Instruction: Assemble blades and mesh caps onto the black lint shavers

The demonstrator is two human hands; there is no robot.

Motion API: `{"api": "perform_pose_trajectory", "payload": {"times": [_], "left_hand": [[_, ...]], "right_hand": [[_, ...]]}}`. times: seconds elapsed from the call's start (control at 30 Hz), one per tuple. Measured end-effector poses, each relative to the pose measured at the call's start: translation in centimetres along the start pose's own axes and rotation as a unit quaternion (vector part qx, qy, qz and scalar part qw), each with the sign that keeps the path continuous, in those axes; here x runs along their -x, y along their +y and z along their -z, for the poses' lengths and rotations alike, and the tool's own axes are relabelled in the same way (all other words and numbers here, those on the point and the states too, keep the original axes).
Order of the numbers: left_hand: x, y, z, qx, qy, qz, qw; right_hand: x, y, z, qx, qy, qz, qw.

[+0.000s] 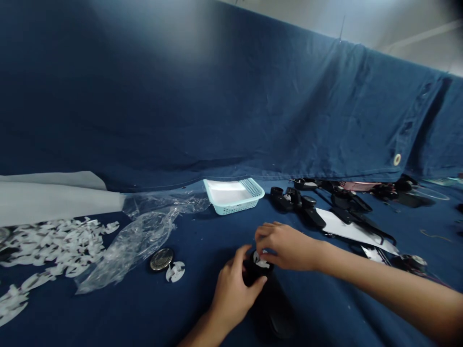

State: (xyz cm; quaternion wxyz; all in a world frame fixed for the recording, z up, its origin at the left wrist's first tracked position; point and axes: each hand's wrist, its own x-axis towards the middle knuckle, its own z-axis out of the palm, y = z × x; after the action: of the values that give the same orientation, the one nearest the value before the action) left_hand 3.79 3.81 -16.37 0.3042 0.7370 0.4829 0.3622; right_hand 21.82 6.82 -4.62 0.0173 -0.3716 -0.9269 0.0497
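My left hand curls its thumb and fingers around the round head of a long black plastic housing lying on the blue cloth. Inside that head sits a small white plastic piece. Bent over it from the right, my right hand pinches the white piece with its fingertips, which partly hide it. To the left of my hands are a dark round disc with a patterned metallic face and a loose white finned plastic part.
Many white plastic parts are heaped at the left beside a clear plastic bag. A light blue basket stands at the back. Several black housings and white paper lie at the right. A blue cloth wall rises behind.
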Motion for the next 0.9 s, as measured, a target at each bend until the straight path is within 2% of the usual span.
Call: {"api": "perform_pose_trajectory", "payload": {"times": [0.33,0.67,0.8,0.9], "left_hand": [[-0.1,0.2,0.0,-0.008,-0.001,0.01,1.0],[0.0,-0.1,0.0,-0.009,-0.002,0.005,1.0],[0.2,-0.1,-0.1,-0.03,-0.009,-0.01,0.999],[0.4,-0.1,-0.1,-0.05,-0.036,-0.035,0.998]], "right_hand": [[-0.2,-0.4,-1.6,0.012,0.03,-0.033,0.999],[0.5,-0.1,-1.2,-0.027,0.047,-0.04,0.998],[-0.2,-1.5,-0.8,-0.041,0.092,-0.054,0.993],[-2.6,-4.2,-0.4,-0.063,0.121,-0.041,0.99]]}}
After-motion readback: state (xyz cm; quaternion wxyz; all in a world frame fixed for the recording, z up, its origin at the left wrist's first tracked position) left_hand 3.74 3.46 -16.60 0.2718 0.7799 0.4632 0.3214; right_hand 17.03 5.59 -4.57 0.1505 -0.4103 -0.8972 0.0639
